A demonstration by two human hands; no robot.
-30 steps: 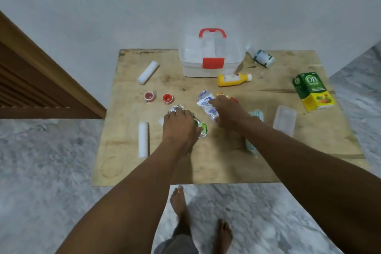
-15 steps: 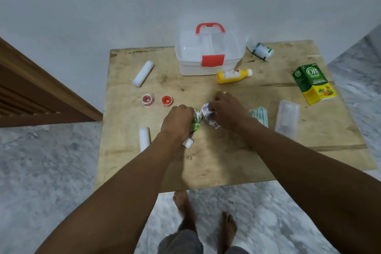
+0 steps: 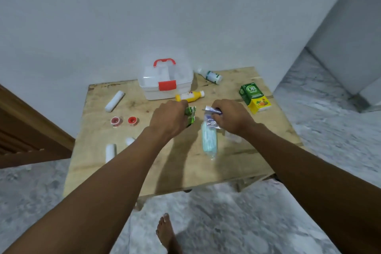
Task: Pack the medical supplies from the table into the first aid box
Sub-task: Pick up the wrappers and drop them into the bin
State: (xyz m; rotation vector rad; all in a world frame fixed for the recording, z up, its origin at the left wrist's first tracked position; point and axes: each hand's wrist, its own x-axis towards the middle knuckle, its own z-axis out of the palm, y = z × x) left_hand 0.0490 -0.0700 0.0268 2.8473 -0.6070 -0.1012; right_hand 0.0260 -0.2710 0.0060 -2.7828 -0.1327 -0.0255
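The translucent white first aid box (image 3: 165, 82) with a red handle and red latch stands closed at the back of the wooden table (image 3: 185, 167). My left hand (image 3: 168, 118) is lifted above the table, closed on green-and-silver pill strips (image 3: 190, 114). My right hand (image 3: 232, 117) is raised beside it, gripping blue-and-silver pill strips (image 3: 211, 118). A pack of green face masks (image 3: 209, 142) lies just below my right hand. A yellow bottle (image 3: 189, 96) lies in front of the box.
White gauze rolls lie at the left: one far (image 3: 114, 101), one near (image 3: 110, 152), a third (image 3: 129, 140) by my forearm. Two red tape rolls (image 3: 123, 120) sit between. A green-labelled white bottle (image 3: 212, 76) and a green-yellow carton (image 3: 255, 98) lie right. A bare foot (image 3: 167, 233) stands below.
Both hands have lifted off the table with the pill strips and moved apart and toward the box. The mask pack is now uncovered. The camera has tilted up.
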